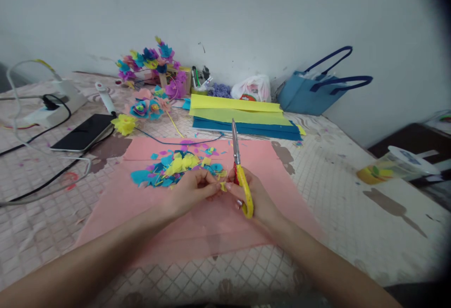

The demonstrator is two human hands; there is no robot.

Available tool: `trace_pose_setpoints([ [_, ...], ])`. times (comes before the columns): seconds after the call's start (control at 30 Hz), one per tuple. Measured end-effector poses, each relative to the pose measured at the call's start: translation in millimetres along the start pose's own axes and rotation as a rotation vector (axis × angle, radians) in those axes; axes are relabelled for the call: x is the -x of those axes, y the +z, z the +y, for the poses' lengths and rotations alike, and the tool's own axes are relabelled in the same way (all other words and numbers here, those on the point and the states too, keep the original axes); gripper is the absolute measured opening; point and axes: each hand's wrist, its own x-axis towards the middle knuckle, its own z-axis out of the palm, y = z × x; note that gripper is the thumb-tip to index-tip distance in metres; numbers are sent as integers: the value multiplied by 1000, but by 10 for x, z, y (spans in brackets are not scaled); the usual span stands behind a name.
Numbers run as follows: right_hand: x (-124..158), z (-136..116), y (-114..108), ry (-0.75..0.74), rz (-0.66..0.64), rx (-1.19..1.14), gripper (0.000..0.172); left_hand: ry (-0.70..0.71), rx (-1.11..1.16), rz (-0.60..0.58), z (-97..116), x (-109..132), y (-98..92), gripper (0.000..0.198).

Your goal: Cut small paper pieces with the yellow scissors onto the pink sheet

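Observation:
Over a pink paper sheet point(197, 228) my two hands meet at their fingertips. My left hand point(195, 188) pinches a small yellow paper piece point(223, 186), which the fingertips of my right hand point(252, 193) also touch. Hooked in my right hand is a pair of scissors point(243, 176) with yellow and red handles, its blades closed and pointing away from me. Just beyond my left hand lies a pile of cut paper pieces point(144, 176) in blue, yellow and purple. The undersides of my fingers are partly hidden.
Folded yellow and blue paper point(243, 115) lies behind the pink sheet. Paper flowers point(151, 61) stand at the back left, near a phone point(83, 132) and a power strip point(59, 103) with cables. A blue bag point(306, 94) and a plastic cup point(391, 167) are at right.

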Motion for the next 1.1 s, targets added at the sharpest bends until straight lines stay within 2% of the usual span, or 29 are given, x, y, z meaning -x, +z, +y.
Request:
trace_pose_setpoints([
  [0.3, -14, 56, 2, -34, -39, 60, 33, 28, -38, 31, -17, -4, -5, 18],
  [0.53, -12, 62, -12, -25, -15, 62, 32, -60, 127, -108, -25, -26, -50, 21],
  [0.8, -12, 54, 12, -31, -23, 94, 32, -22, 42, -35, 14, -8, -39, 19],
  [1.1, -4, 38, 5, -6, -31, 71, 24, -31, 40, -36, -22, -28, -55, 17],
])
